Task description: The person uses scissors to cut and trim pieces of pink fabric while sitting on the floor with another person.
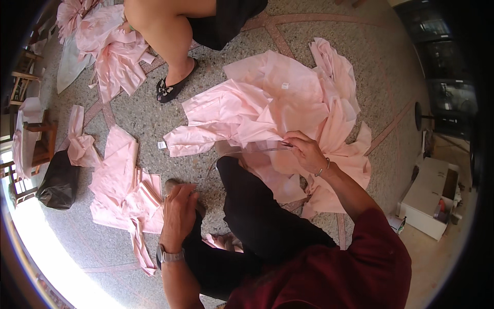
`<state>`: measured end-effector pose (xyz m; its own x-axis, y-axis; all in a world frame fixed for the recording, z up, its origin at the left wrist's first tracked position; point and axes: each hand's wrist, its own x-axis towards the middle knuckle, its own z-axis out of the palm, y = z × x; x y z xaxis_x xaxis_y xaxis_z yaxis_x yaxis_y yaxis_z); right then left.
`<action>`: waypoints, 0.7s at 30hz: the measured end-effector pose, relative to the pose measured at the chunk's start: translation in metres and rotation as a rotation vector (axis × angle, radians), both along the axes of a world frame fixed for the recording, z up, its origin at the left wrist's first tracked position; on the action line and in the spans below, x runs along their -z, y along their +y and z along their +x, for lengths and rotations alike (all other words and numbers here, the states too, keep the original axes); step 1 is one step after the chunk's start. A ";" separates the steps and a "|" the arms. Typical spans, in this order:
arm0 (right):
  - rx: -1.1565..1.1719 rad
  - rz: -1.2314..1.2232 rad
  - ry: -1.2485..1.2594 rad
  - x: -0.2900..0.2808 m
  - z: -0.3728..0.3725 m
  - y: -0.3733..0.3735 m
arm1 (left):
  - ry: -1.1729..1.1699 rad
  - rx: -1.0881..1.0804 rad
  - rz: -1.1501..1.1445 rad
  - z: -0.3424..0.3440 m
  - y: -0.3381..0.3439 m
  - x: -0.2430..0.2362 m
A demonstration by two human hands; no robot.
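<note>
My right hand [303, 152] is closed on a small dark, thin item at the edge of a large crumpled pile of pink fabric [278, 98]; a clear, thin strip lies under its fingers, and I cannot make out the item's kind. My left hand [180, 206] has curled fingers near my bent leg and foot, beside a second pile of folded pink pieces [116, 180]. What those fingers hold, if anything, is hidden. Small white tags [161, 145] show at the big pile.
Another person's bare leg and black shoe [175, 85] are at the top, beside more pink fabric [116, 62]. A black bag [56, 183] and wooden chairs [43, 139] stand left. White boxes [429, 193] and dark cabinets [435, 62] are right, on the speckled floor's edge.
</note>
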<state>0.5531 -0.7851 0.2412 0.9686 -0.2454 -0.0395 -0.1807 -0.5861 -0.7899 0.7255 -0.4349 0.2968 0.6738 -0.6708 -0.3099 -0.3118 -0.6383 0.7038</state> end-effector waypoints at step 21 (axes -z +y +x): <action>-0.189 0.101 -0.192 -0.043 -0.031 0.078 | 0.590 -0.342 -0.484 0.011 -0.099 0.037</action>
<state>0.5222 -0.7075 0.2845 0.9889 -0.0638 0.1339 0.0827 -0.5119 -0.8550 0.7369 -0.5343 0.2594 0.6820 -0.6083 -0.4059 0.3501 -0.2157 0.9115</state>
